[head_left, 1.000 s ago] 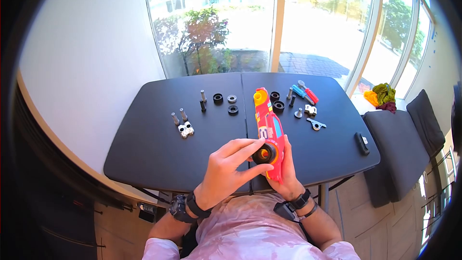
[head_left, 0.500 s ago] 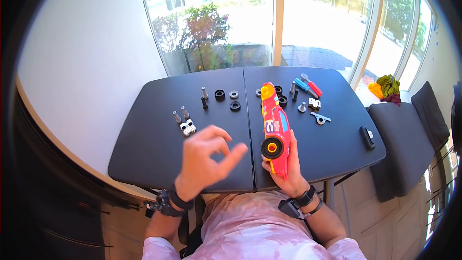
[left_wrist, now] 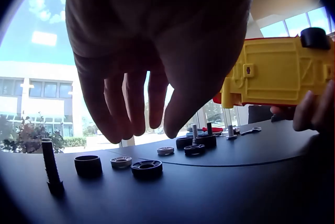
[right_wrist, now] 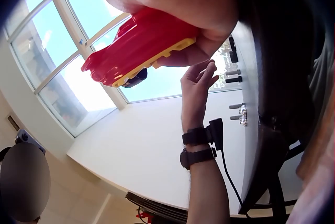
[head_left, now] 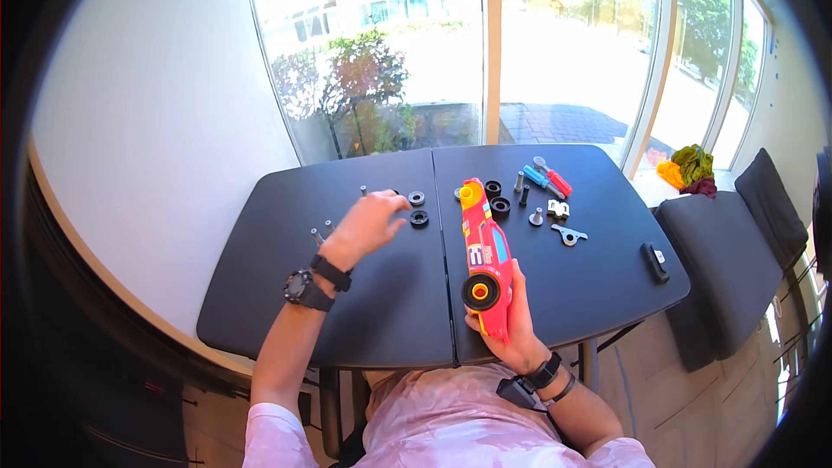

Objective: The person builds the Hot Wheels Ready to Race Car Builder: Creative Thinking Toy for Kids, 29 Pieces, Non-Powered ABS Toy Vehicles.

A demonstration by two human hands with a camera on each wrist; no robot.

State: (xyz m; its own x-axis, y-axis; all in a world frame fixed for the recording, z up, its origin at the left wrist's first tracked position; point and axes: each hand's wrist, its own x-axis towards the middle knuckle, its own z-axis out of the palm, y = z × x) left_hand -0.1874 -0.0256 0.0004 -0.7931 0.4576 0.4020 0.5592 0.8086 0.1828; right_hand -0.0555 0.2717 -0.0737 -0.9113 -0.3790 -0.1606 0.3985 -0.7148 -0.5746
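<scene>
My right hand [head_left: 517,329] grips a red and yellow toy car [head_left: 487,247] above the near table edge. The car is stood on end, its side with the black wheel [head_left: 481,292] towards the head camera. Its yellow underside [left_wrist: 272,72] shows in the left wrist view. My left hand [head_left: 362,227] hovers over the left half of the table, fingers bent downward and holding nothing. Close below it stand a black bolt [left_wrist: 49,166], a black tyre [left_wrist: 88,166], a pale ring [left_wrist: 121,162] and a black ring [left_wrist: 147,168].
On the table's right half lie more black tyres [head_left: 500,206], bolts [head_left: 524,196], a red screwdriver [head_left: 560,183], a white block [head_left: 558,209], a grey wrench-like part [head_left: 568,235] and a black case [head_left: 655,262]. Grey bolts [head_left: 328,226] stand at left. A cushioned seat [head_left: 715,273] is at right.
My left hand has let go of the car's wheel and swung forward and left over the parts on the table. The right hand still holds the car.
</scene>
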